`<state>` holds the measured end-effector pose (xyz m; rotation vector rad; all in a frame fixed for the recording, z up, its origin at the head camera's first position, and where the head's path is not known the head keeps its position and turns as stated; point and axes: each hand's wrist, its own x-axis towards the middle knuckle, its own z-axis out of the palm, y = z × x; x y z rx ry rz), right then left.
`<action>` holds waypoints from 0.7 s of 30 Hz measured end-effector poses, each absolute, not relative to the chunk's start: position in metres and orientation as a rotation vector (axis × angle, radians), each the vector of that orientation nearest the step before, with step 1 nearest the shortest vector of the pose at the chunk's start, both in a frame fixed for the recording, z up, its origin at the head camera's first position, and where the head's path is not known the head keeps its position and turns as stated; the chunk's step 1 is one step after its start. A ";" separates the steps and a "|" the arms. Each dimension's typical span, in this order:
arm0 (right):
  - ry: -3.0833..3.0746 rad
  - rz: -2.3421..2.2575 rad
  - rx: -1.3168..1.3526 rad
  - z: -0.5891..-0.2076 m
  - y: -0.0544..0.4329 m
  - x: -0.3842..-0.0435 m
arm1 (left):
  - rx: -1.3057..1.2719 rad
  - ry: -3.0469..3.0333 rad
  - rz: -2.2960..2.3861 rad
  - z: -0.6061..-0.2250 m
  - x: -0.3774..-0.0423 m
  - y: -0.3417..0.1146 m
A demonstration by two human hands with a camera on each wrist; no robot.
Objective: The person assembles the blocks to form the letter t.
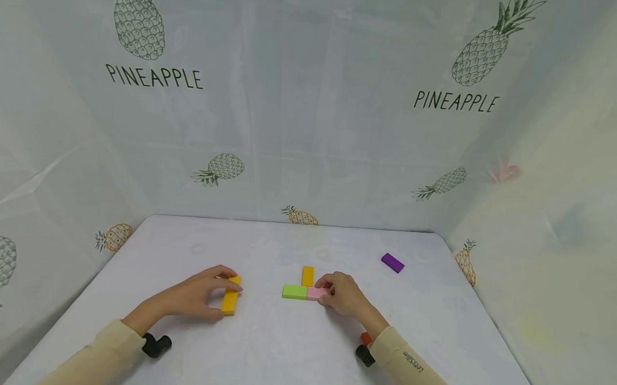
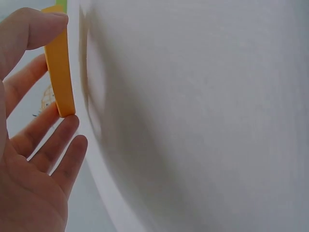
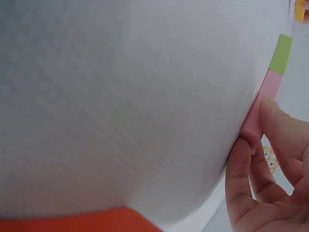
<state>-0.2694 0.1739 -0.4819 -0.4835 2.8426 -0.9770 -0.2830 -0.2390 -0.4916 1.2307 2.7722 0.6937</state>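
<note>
My left hand (image 1: 195,294) pinches a yellow block (image 1: 228,303) between thumb and fingers, left of the middle of the table. Seen from the left wrist, the thumb lies on one end of that yellow block (image 2: 60,72) and fingertips touch its edge and far end. With thumb and fingers, my right hand (image 1: 349,297) grips the right end of a pink block (image 1: 314,294). The pink block's left end meets a green block (image 1: 295,292) in a straight row. Behind that row, a second yellow block (image 1: 307,276) points away from it, about where green and pink join.
A purple block (image 1: 393,263) lies at an angle toward the back right of the white table (image 1: 260,351). Partly hidden by the right wrist is a red block (image 1: 366,338). A pineapple-print sheet (image 1: 312,118) hangs behind the table and along its sides.
</note>
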 end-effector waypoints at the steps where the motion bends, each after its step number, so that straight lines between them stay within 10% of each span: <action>1: 2.843 -0.976 -0.483 -0.482 0.174 -0.269 | 1.236 2.773 0.697 -0.491 -0.282 -0.238; 21: 2.844 -0.980 -0.486 -0.479 0.173 -0.268 | 1.180 2.736 0.699 -0.488 -0.277 -0.221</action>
